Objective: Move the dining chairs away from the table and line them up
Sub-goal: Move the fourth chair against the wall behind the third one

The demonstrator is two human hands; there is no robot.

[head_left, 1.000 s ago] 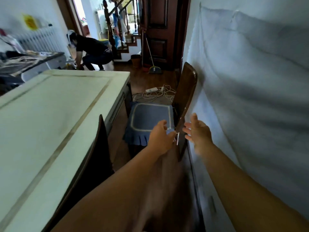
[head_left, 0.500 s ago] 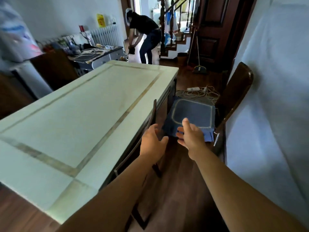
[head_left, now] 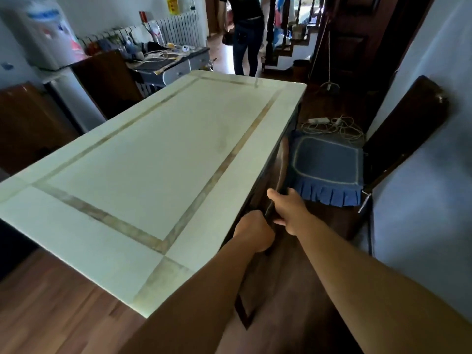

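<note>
A pale green dining table (head_left: 153, 162) fills the left and middle. A dark wooden chair is tucked against its right long edge, and only the chair's curved backrest top (head_left: 279, 167) and a lower frame piece (head_left: 245, 312) show. My left hand (head_left: 252, 232) and my right hand (head_left: 286, 210) both grip that backrest top. A second dark chair with a blue fringed cushion (head_left: 327, 167) stands beyond, its backrest (head_left: 406, 129) against the right wall.
White cloth covers the right wall (head_left: 434, 200). Tangled cables (head_left: 332, 123) lie on the floor past the cushioned chair. Two more dark chairs (head_left: 107, 80) stand left of the table. A person (head_left: 247, 34) stands at the far end near a cluttered desk (head_left: 173, 62).
Both hands left the cushioned chair by the wall, swung left and closed on the backrest of the chair tucked at the table. The person at the far end straightened up.
</note>
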